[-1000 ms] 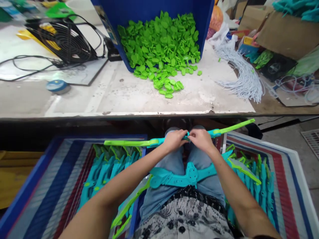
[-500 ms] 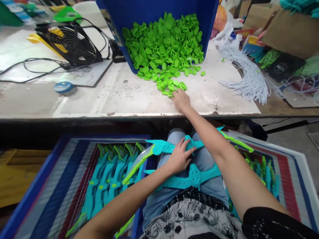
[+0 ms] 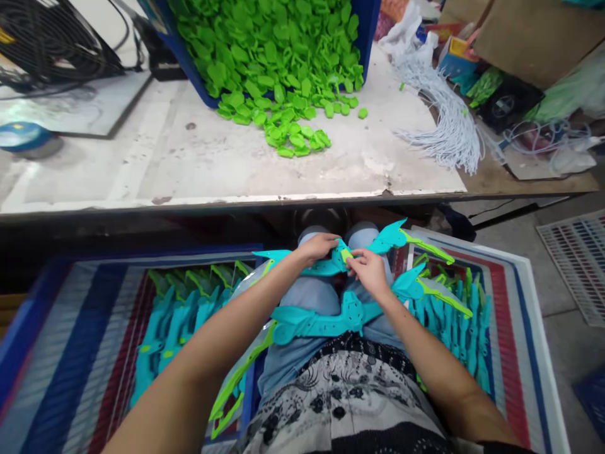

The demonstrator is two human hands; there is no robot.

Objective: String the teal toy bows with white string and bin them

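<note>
Across my thighs lies a teal plastic toy bow (image 3: 326,267) with lime-green tips. My left hand (image 3: 317,248) is closed on it, just left of its middle. Between the fingertips of my right hand (image 3: 371,271) is a small lime-green plastic piece (image 3: 346,255), which rests against the bow's raised centre. The thumb and finger are pinched at its edge. A second teal toy bow (image 3: 312,321) lies nearer to my body, across my lap, touched by neither hand.
A blue bin (image 3: 371,38) on the table (image 3: 227,170) spills green pieces (image 3: 297,137) toward me. White cords (image 3: 454,135) lie at the right, a blue round tin (image 3: 26,135) at the left. Striped-lined crates holding more bows flank my legs: left crate (image 3: 94,302), right crate (image 3: 513,315).
My right hand has come back from the green pile to the bow on my lap with one green piece. My left hand has closed on the bow. The view has shifted.
</note>
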